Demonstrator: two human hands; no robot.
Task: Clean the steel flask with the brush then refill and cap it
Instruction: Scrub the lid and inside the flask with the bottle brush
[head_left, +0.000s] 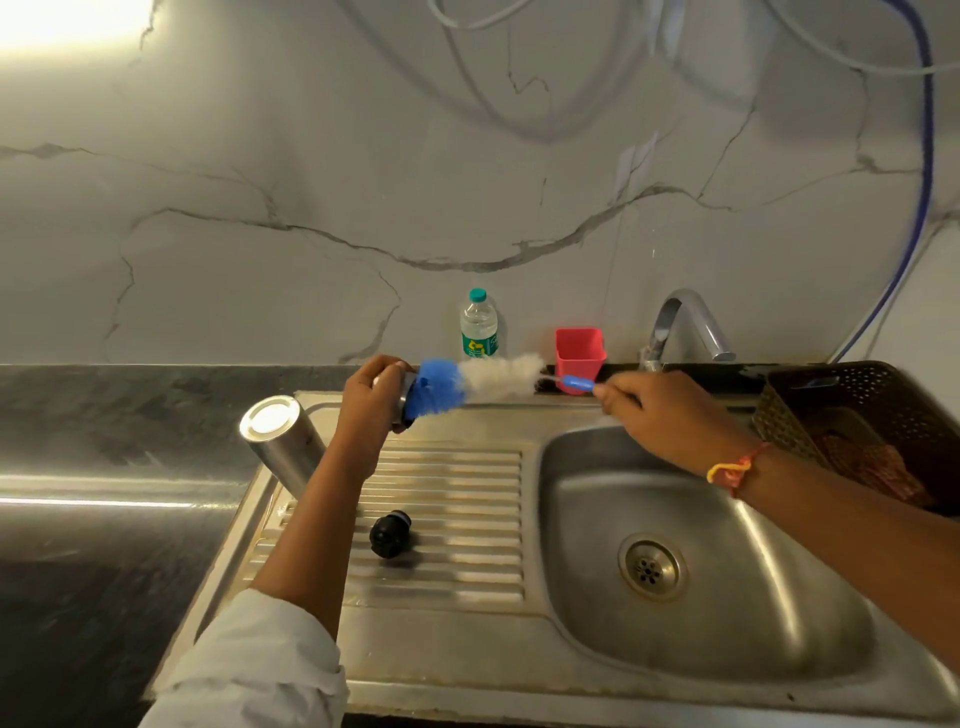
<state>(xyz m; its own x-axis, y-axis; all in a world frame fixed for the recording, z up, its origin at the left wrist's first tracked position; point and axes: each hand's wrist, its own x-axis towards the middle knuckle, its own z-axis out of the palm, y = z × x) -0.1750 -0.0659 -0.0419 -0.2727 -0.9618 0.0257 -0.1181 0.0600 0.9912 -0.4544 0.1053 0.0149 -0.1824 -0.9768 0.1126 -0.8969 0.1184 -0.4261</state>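
A steel flask body (283, 444) stands on the drainboard (457, 499) with a flat shiny end facing up, partly behind my left forearm. My left hand (371, 402) grips a smaller steel piece (401, 402) above the drainboard, its dark opening turned to the right. The bottle brush (467, 384), blue bristles at the tip and white ones behind, has its blue end at that opening. My right hand (660, 415) grips the brush's blue handle. A black stopper cap (389, 535) lies on the drainboard ribs.
The steel sink bowl (727, 545) with its drain is on the right, under a chrome tap (685, 327). A red cup (579, 353) and a small plastic water bottle (479, 325) stand at the back wall. A dark basket (852, 410) sits far right. Dark counter lies left.
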